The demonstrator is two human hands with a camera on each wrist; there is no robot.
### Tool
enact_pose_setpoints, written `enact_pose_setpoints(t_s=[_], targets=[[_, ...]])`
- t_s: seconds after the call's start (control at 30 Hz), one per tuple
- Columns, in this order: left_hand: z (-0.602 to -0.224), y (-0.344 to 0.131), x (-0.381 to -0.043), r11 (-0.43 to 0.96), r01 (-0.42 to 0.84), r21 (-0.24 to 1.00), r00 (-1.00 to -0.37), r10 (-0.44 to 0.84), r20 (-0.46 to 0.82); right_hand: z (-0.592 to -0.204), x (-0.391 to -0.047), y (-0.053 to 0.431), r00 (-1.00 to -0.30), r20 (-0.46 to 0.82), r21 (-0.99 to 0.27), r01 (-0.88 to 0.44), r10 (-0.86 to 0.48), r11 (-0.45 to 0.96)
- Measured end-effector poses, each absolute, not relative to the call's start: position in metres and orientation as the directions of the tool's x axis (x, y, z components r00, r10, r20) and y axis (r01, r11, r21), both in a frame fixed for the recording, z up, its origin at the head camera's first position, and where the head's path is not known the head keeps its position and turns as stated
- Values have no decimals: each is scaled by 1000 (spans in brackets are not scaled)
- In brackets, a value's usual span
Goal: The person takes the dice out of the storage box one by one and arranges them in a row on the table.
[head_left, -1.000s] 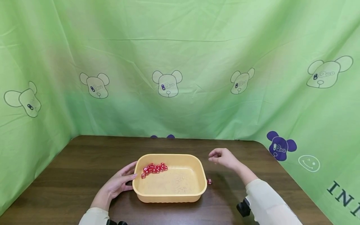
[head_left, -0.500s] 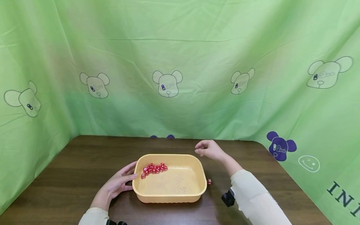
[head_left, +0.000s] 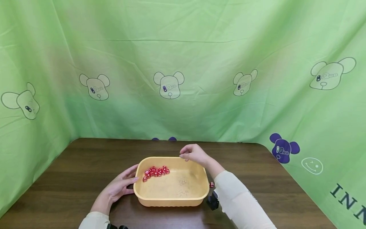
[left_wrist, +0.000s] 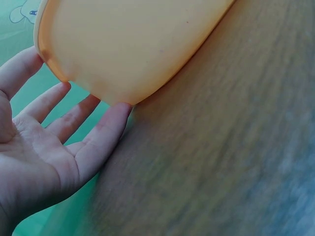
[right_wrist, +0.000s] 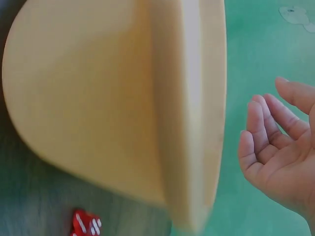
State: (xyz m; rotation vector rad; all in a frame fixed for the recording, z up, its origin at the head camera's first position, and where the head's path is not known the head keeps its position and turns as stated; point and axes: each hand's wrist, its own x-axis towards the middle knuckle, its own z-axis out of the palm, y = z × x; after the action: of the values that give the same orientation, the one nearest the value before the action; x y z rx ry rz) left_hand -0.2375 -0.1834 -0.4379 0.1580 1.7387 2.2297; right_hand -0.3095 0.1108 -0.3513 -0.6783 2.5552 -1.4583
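A yellow plastic tub [head_left: 171,202] stands on the brown table. Red dice [head_left: 155,172] with white pips lie clustered inside it at the far left. My left hand [head_left: 121,184] is at the tub's left end; in the left wrist view its spread, mostly straight fingers [left_wrist: 106,135] touch the outer wall. Over the tub's far rim, toward the right, is my right hand [head_left: 195,155]. The right wrist view shows that hand with loosely bent fingers, thumb apart and nothing between them. Beside the tub's right wall a red die [head_left: 212,184] shows on the table, partly hidden.
The table [head_left: 85,171] is dark wood grain. A green cloth [head_left: 200,111] with printed bear heads hangs behind it and at both sides. A black wrist device [head_left: 213,201] sits by the right sleeve, close to the tub's right end.
My right hand has moved left, from right of the tub to over its far rim. The left hand, the tub and the dice stay in place.
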Motion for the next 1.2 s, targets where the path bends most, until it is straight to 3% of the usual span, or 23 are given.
enact_pose_setpoints(t_s=[0.57, 1.2], targets=[[-435, -183, -233, -221, -152, 963, -943, 325, -74, -378, -309, 82, -889, 25, -850, -260, -458, 458], [-435, -185, -234, -230, -145, 962, -940, 337, -62, -386, -304, 67, -868, 75, -749, -373, -490, 548]])
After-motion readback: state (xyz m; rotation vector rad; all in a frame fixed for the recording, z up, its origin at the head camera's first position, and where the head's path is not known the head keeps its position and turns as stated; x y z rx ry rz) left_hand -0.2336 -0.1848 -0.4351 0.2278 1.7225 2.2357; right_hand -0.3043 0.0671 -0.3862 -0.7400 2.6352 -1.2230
